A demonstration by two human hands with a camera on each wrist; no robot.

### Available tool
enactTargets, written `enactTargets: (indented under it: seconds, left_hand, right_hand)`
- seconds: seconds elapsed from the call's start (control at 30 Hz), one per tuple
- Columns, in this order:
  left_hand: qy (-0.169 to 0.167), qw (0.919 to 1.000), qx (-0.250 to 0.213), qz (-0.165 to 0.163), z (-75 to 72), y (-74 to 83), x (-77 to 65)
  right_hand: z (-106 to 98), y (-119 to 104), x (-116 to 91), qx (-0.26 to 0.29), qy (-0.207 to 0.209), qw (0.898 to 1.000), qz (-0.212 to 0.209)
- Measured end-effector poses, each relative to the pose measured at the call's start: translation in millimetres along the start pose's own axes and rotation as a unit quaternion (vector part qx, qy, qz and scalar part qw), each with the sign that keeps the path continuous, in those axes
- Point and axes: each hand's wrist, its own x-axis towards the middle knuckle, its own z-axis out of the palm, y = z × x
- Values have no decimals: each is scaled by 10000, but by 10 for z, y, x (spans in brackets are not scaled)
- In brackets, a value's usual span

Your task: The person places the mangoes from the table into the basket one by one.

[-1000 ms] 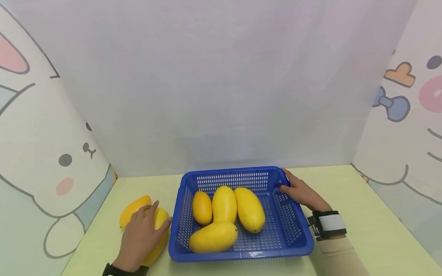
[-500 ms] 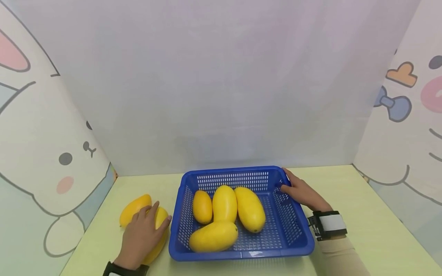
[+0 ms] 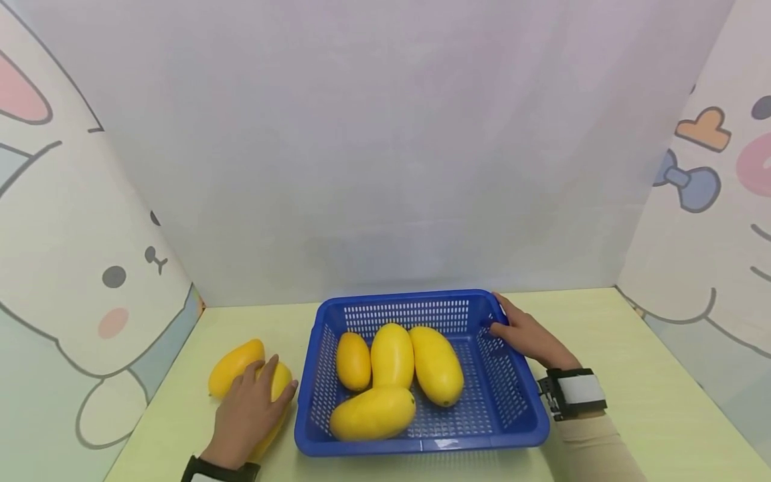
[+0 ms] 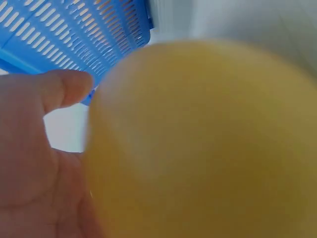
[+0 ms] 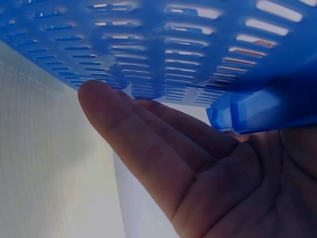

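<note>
My left hand (image 3: 245,414) rests palm down, fingers spread, over a large yellow oval fruit (image 3: 280,379) left of the basket; its exact kind is unclear. The left wrist view shows the fruit (image 4: 208,144) filling most of the frame, my thumb (image 4: 67,88) by its edge and the other fingers hidden. A smaller orange-yellow mango (image 3: 237,367) lies just beyond that hand. My right hand (image 3: 535,340) grips the right wall of a blue plastic basket (image 3: 421,444), thumb inside and fingers (image 5: 129,144) against the slotted outside. Inside lie an orange-yellow mango (image 3: 353,361) and several large yellow fruits (image 3: 436,365).
Everything stands on a pale yellow-green table (image 3: 650,402). A pale grey backdrop (image 3: 385,147) rises behind it. Side panels with cartoon animals, one a rabbit (image 3: 90,268), border the left and right.
My left hand has shifted only slightly over the yellow fruit. The right hand, the basket and its contents stay in place.
</note>
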Motion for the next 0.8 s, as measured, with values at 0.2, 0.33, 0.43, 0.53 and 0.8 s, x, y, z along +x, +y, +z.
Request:
enactTargets:
  seconds: [0.2,0.33,0.43,0.53,0.8]
  left_hand:
    - [-71,9999,-103,23,79,-29,19]
    - [-69,9996,-255,58,139,-48,37]
    - [-75,9995,-297,94,156,-50,43]
    - [-110,9994,-314,82,162,-46,44]
    - [-157,9994,-306,-60,178,-28,56]
  right_hand:
    - [0,-1,-7,-30,14,10000,-17]
    - [2,-5,-12,-13,8,10000,-48]
    - [1,-8,-14,-23,12,10000,-37]
    - [-1,-11,-12,-49,11,10000,-4]
    - [-1,-20,-5,-105,2,9999,33]
